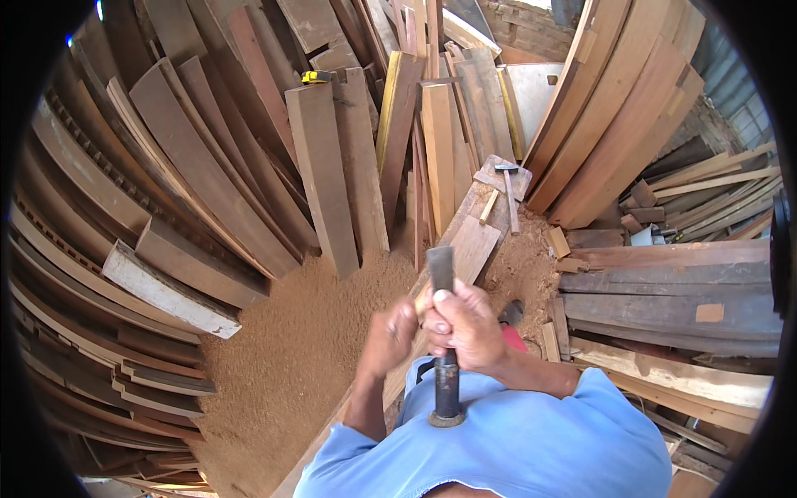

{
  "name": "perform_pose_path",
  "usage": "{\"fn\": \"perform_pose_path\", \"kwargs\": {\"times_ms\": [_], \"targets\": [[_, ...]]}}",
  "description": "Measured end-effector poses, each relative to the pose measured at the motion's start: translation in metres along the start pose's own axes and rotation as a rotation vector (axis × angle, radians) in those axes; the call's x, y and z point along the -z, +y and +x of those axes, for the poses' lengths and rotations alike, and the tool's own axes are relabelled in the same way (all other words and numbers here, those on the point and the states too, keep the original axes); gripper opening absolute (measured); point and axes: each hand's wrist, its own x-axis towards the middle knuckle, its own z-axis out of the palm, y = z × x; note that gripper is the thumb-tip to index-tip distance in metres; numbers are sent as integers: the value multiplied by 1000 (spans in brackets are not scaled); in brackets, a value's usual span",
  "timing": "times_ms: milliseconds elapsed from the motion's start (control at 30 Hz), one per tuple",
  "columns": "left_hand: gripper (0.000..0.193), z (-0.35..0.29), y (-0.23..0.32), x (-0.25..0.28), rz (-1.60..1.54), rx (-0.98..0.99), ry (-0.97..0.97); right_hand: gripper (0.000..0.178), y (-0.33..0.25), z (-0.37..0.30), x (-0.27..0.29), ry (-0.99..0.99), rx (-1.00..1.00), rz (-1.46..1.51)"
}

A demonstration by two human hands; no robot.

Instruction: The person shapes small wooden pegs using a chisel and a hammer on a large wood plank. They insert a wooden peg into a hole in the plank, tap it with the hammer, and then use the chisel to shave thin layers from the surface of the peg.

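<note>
A wide chisel [440, 266] points blade up in front of my chest, its dark handle with a ringed butt end hanging down over the blue shirt. My right hand [469, 328] is closed around its middle, with the thumb lying along it. Close on the left, my left hand [388, 339] is curled and somewhat blurred, its fingertips reaching the chisel. A small pale yellowish bit shows at those fingertips; what it is I cannot make out. Beyond the hands runs a long wooden plank [475, 247], bearing a hammer [510, 191] and a short wood strip [490, 206].
Sawdust [282, 365] covers the floor at left. Upright boards [322, 174] lean along the far side, a yellow tape measure [315, 77] on top of one. Stacked planks [672, 311] lie at right, and many curved-looking boards [183, 266] crowd the left.
</note>
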Motion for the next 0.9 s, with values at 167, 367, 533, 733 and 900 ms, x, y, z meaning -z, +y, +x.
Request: {"fn": "perform_pose_path", "kwargs": {"times_ms": [167,367,533,733,900], "targets": [[28,-31,-44,-18,-306,256,138,16,2,-8,8,85,49,-96],[24,23,-17,0,-587,-14,91,12,20,17,9,-31,-85,25],[22,36,-10,-1,-588,-13,45,12,16,20,8,-46,-70,23],[28,42,8,-9,-521,3,128,12,21,18,5,-56,-131,35],[38,34,11,13,-360,9,98,13,35,9,-7,-91,-232,3]]}}
